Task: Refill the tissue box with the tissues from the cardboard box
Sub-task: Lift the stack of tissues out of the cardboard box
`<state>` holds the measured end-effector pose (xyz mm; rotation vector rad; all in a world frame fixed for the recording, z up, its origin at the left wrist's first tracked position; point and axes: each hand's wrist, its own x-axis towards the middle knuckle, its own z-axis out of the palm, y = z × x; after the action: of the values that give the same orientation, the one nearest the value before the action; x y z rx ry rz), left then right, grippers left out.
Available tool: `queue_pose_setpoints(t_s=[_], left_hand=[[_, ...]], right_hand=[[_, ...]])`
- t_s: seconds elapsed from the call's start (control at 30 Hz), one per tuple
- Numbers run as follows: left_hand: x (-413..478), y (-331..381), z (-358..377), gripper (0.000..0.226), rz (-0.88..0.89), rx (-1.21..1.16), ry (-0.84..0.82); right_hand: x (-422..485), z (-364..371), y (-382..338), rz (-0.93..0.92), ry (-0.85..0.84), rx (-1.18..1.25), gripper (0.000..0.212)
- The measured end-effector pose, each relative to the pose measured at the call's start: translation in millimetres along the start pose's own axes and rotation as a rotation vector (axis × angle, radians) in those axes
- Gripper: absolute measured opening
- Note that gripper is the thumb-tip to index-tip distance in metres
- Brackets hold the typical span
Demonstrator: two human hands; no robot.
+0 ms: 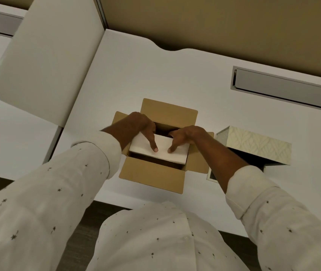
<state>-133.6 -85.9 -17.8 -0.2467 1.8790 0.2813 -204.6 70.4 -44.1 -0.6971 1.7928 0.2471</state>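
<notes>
Tissues (159, 148), white stack, unlabelled, sitting inside cardboard box (152, 176); left hand (143, 127) and right hand (187, 136) both gripping it, thumbs pressing on top; tissue box (257, 143) lying just right on tabletop (175, 75).

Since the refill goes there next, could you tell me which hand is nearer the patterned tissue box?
Right hand: beside the tissue box. Left hand lies farther, across the tissue stack.

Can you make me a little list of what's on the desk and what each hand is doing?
cardboard box: open, flaps spread, middle of the desk
tissues: white stack, tilted in the cardboard box opening
left hand: grip on the stack's left side
right hand: grip on the stack's right side
tissue box: patterned, right of the cardboard box, tipped, open underneath
</notes>
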Motion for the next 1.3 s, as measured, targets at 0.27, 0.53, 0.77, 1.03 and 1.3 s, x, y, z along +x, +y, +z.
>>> queue_pose_setpoints(t_s=[0.27,0.53,0.77,1.03,1.3], left_hand=[[3,4,12,0.114,0.057,-0.020,-0.047],[9,5,21,0.132,0.055,-0.010,-0.058],[5,4,29,0.115,0.093,0.073,0.050],[2,2,32,0.117,0.104,0.078,0.075],[4,-2,35,0.110,0.145,0.058,0.030]], right_hand=[[4,-2,-5,0.002,-0.123,-0.023,0.092],[4,6,-6,-0.022,-0.134,-0.037,0.082],[1,3,-7,-0.045,-0.136,-0.025,0.078],[9,6,-6,-0.015,-0.093,0.002,0.119],[-5,5,-15,-0.050,-0.195,-0.021,0.083]])
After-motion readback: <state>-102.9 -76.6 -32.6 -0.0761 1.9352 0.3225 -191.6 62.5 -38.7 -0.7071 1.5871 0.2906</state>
